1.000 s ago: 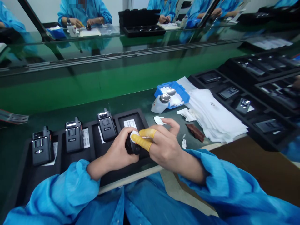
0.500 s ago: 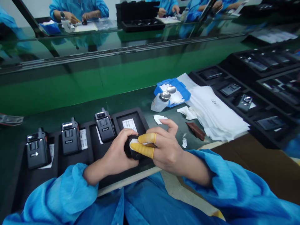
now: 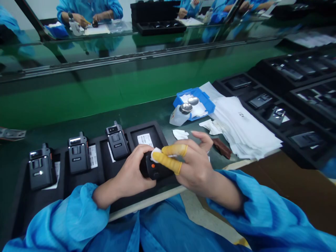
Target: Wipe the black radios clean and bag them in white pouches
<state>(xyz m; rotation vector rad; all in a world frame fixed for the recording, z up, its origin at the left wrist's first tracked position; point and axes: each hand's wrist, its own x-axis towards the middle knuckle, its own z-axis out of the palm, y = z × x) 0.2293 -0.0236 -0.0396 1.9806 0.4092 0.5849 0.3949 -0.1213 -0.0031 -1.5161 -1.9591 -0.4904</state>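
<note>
My left hand (image 3: 136, 170) is wrapped round a black two-way radio (image 3: 154, 172), whose end with an orange button faces me. Yellow finger cots cover two fingers of my right hand (image 3: 193, 162). Those fingers press a small white cloth (image 3: 155, 153) against the radio's upper edge; part of the cloth is hidden under them. Beyond my hands lies a black foam tray (image 3: 149, 126). Three similar radios rest in it: one at the left (image 3: 42, 169), one in the middle (image 3: 78, 154) and one further right (image 3: 117, 141). A white label (image 3: 145, 140) lies in the compartment nearest my hands.
A dispenser bottle (image 3: 179, 116) leans against a blue bin (image 3: 207, 105) of white cloths. To the right are stacked white sheets (image 3: 244, 127), a brown scrap (image 3: 222, 148) and more black trays (image 3: 286, 120) with devices. Co-workers (image 3: 90, 12) sit across the green partition (image 3: 105, 85).
My right hand has moved slightly right, and the cloth has shifted up to the radio's top edge. The orange button now shows. My left hand holds its place.
</note>
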